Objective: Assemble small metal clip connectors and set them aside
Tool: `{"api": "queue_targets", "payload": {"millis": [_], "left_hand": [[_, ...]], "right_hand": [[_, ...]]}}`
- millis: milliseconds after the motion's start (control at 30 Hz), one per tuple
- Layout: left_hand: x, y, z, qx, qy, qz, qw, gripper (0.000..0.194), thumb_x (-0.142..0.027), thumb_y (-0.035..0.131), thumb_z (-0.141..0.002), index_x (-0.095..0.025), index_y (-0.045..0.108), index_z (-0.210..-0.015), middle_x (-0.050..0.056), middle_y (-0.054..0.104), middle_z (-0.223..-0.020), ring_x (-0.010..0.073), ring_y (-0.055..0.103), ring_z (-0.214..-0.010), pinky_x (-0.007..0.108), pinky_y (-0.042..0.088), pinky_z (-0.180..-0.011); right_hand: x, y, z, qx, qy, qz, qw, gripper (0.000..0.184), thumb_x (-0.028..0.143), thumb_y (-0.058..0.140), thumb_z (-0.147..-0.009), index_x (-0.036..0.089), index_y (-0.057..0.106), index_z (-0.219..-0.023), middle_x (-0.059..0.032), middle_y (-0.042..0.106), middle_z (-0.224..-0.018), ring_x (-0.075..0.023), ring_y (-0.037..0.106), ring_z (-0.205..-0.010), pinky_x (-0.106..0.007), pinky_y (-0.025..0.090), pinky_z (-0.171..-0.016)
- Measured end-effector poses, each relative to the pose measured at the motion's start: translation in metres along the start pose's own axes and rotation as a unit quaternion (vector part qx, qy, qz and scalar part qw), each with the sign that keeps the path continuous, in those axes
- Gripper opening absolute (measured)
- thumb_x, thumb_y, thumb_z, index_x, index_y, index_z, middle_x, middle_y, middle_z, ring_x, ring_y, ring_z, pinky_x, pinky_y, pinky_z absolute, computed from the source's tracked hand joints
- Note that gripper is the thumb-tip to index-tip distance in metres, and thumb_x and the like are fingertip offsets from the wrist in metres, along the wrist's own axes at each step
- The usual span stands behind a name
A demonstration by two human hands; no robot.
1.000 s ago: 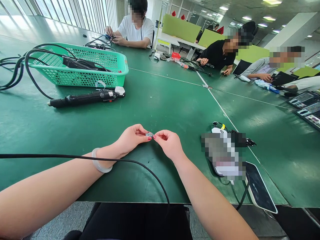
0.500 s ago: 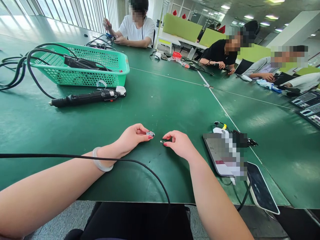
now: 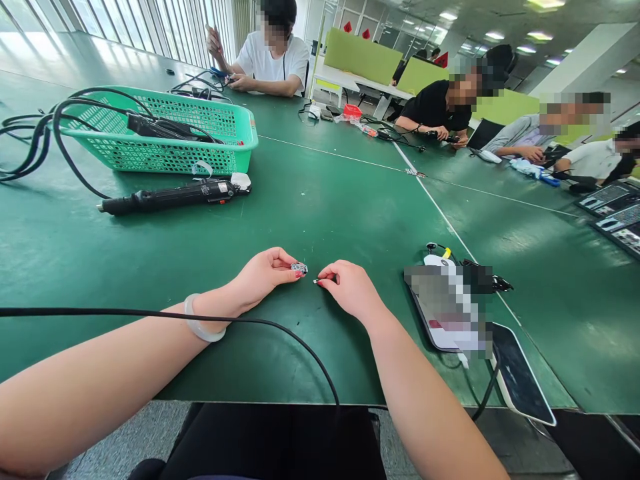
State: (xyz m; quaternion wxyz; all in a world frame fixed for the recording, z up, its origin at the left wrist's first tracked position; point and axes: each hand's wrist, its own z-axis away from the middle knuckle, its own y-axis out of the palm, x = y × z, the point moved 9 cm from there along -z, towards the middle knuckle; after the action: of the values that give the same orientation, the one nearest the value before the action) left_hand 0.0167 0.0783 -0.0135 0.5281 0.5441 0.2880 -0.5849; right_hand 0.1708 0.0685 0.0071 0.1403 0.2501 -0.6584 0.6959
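Observation:
Between thumb and fingers my left hand (image 3: 267, 275) pinches a small silvery-grey part (image 3: 299, 267) with a dark end; its exact kind is too small to make out. To the right of it, a short gap away, my right hand (image 3: 346, 288) is closed in a pinch on a tiny light-coloured piece (image 3: 316, 281), its tip pointing toward the left hand. Both hands are just over the green tabletop (image 3: 320, 360), near its front edge. A thin black cable (image 3: 270, 323) crosses in front of my left forearm.
A black electric screwdriver (image 3: 175, 196) lies before a green plastic basket (image 3: 170, 137) holding tools and cables. Right of my hands are a phone or tablet (image 3: 440, 333), another phone (image 3: 523, 373) and black cables (image 3: 500, 283). Several people sit around the table, including a person in a white shirt (image 3: 273, 63).
My right hand has moved slightly left, bringing the tiny piece closer to the grey part. Its fingers have closed more tightly together. My left hand has hardly moved.

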Motion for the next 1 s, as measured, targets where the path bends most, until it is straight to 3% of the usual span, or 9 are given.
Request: {"api": "queue_targets", "payload": {"millis": [200,533,700,867,1000], "left_hand": [[0.000,0.000,0.001,0.000,-0.009,-0.003,1.000,0.026,-0.015,0.079,-0.064,-0.014,0.057,-0.078,0.006,0.074,-0.086,0.0143,0.068,-0.082,0.036,0.046,-0.092],[0.001,-0.001,0.000,0.001,-0.007,-0.023,1.000,0.032,-0.015,0.077,-0.066,-0.014,0.058,-0.091,0.006,0.072,-0.087,0.0151,0.067,-0.084,0.037,0.047,-0.092],[0.001,0.003,-0.001,0.033,-0.011,-0.049,0.998,0.039,-0.018,0.075,-0.069,-0.014,0.062,-0.105,0.006,0.072,-0.096,0.0147,0.066,-0.090,0.036,0.045,-0.098],[0.001,0.004,-0.001,0.031,-0.010,-0.066,0.997,0.036,-0.019,0.075,-0.067,-0.012,0.065,-0.101,0.007,0.072,-0.097,0.0149,0.066,-0.091,0.036,0.045,-0.098],[0.000,0.004,0.000,0.019,-0.013,-0.070,0.997,0.032,-0.015,0.075,-0.066,-0.013,0.064,-0.097,0.005,0.071,-0.092,0.0133,0.065,-0.087,0.035,0.046,-0.095]], "right_hand": [[-0.003,-0.001,0.001,0.020,-0.003,0.031,0.999,0.011,0.024,0.058,-0.082,0.023,0.069,-0.080,-0.0004,0.063,-0.082,-0.0127,0.053,-0.071,-0.027,0.038,-0.062],[0.013,0.005,0.001,0.021,-0.077,0.136,0.987,0.020,0.020,0.049,-0.089,0.020,0.069,-0.083,-0.0040,0.066,-0.090,-0.0182,0.057,-0.086,-0.032,0.042,-0.073],[0.015,-0.006,0.004,-0.030,-0.090,0.142,0.985,0.020,0.020,0.050,-0.089,0.020,0.068,-0.081,-0.0027,0.066,-0.087,-0.0175,0.058,-0.085,-0.031,0.042,-0.072],[0.028,-0.025,0.010,-0.114,-0.115,0.078,0.984,0.017,0.022,0.052,-0.090,0.021,0.067,-0.080,-0.0015,0.067,-0.085,-0.0157,0.058,-0.083,-0.029,0.044,-0.073],[0.040,-0.026,0.012,-0.136,-0.138,0.052,0.980,0.016,0.021,0.053,-0.089,0.021,0.067,-0.080,-0.0016,0.067,-0.084,-0.0155,0.058,-0.081,-0.028,0.044,-0.071]]}}
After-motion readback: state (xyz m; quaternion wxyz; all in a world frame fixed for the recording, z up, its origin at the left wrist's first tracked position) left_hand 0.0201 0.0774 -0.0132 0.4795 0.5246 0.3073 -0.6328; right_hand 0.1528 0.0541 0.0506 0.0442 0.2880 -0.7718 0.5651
